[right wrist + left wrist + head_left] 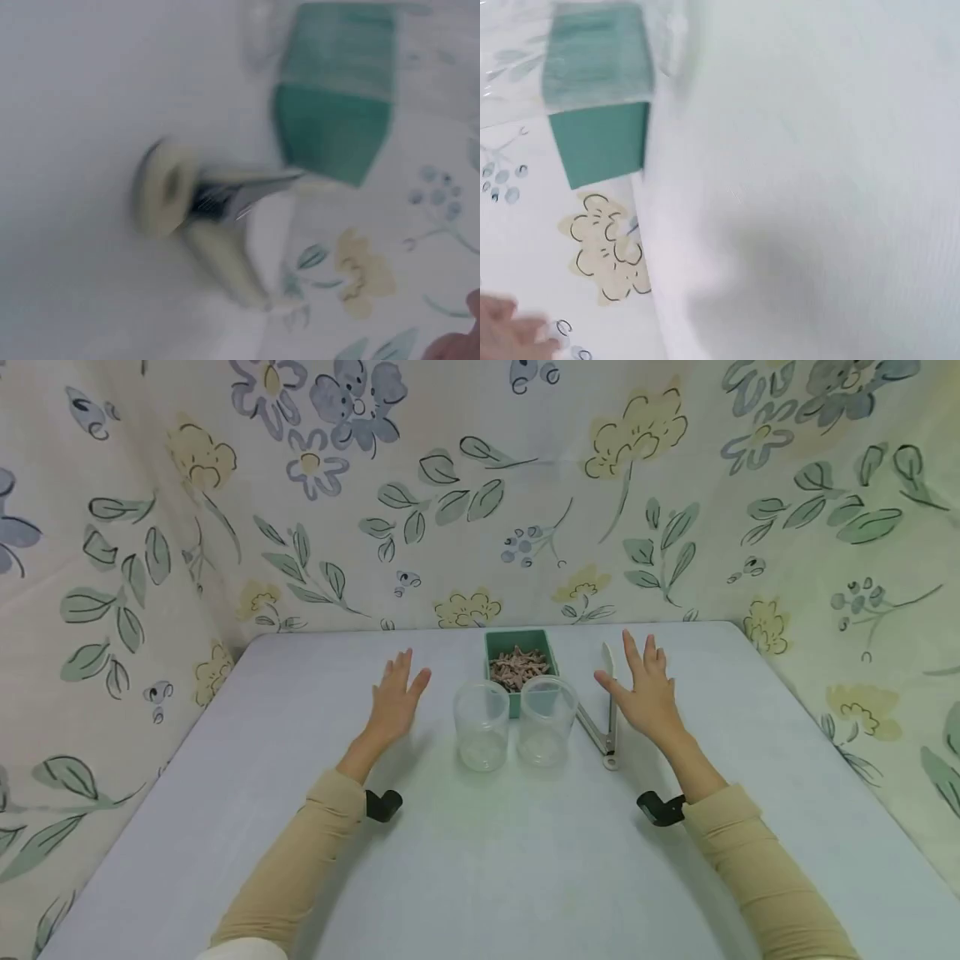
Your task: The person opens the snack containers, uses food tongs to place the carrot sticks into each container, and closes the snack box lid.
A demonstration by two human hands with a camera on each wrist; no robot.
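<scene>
My left hand [392, 700] is raised with its fingers spread, left of two clear plastic cups, and holds nothing. On the other side my right hand [648, 700] is also spread and holds nothing; it overlaps the metal tongs [611, 742] in the head view. The left cup [482, 731] and right cup [545, 727] stand upright side by side. Behind them is a green rectangular box [517, 639] holding a heap of brown, twisted stick-like pieces [517, 668]. In the right wrist view the tongs [214, 206] lie blurred, arms apart. Fingertips [514, 334] show in the left wrist view.
A white table [480, 877] carries all of these things. Floral cloth [480, 543] hangs behind it and along both sides. A dark wrist mount sits on each forearm, the left one [384, 807] and the right one [660, 810], both at the sleeve cuffs.
</scene>
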